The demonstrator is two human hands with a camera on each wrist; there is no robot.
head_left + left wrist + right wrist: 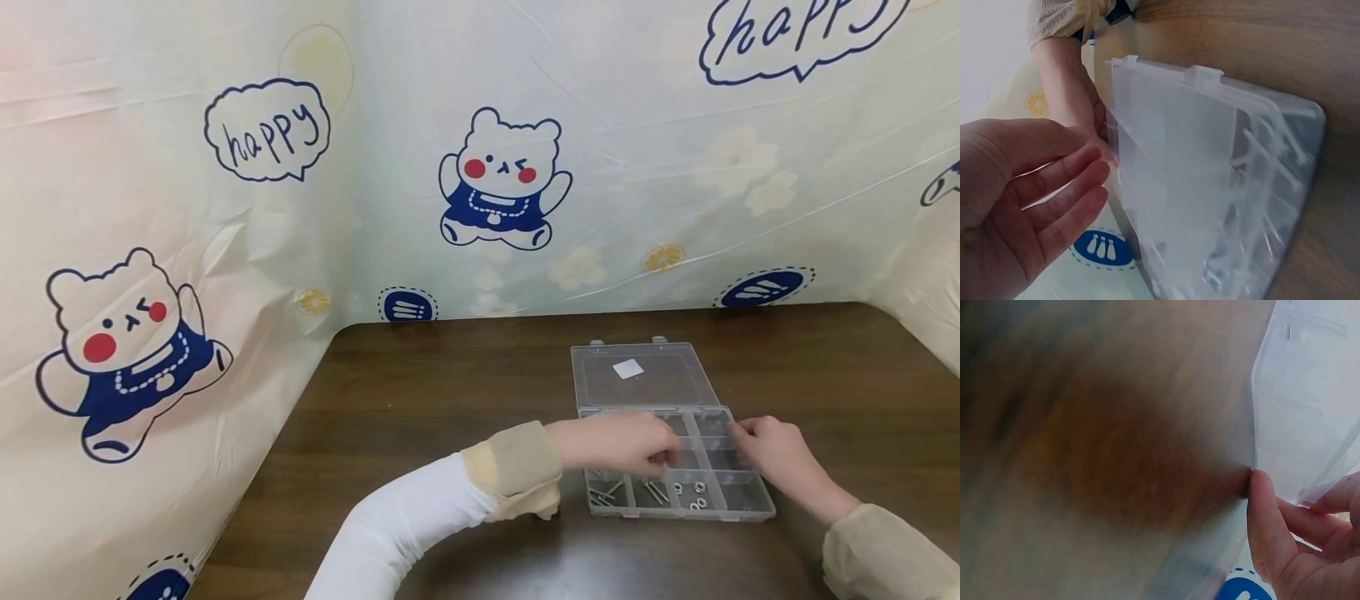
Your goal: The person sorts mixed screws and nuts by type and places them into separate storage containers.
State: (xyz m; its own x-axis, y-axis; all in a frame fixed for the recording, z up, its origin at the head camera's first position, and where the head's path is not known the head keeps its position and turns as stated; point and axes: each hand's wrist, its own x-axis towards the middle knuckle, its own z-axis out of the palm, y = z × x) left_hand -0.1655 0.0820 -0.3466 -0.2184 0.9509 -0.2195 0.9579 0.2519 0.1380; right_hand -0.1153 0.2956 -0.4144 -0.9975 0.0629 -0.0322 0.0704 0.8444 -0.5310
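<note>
A clear plastic compartment box (651,512) lies on the table with its lid (667,375) folded back away from me. Screws (656,492) sit in front compartments, with several nuts (699,487) in the one beside them. Above the middle of the box hovers my left hand (626,442); in the left wrist view its fingers (1069,215) are loosely bent, the thumb close to the index fingertip, and nothing shows between them. My right hand (783,458) grips the box's right side, the thumb (1266,515) against the outer wall and a finger (1335,495) near the rim.
The brown wooden table (420,375) carries the box. A patterned cloth (390,167) with bears and "happy" bubbles hangs behind the table and along its left side. A small white label (628,368) shows on the lid.
</note>
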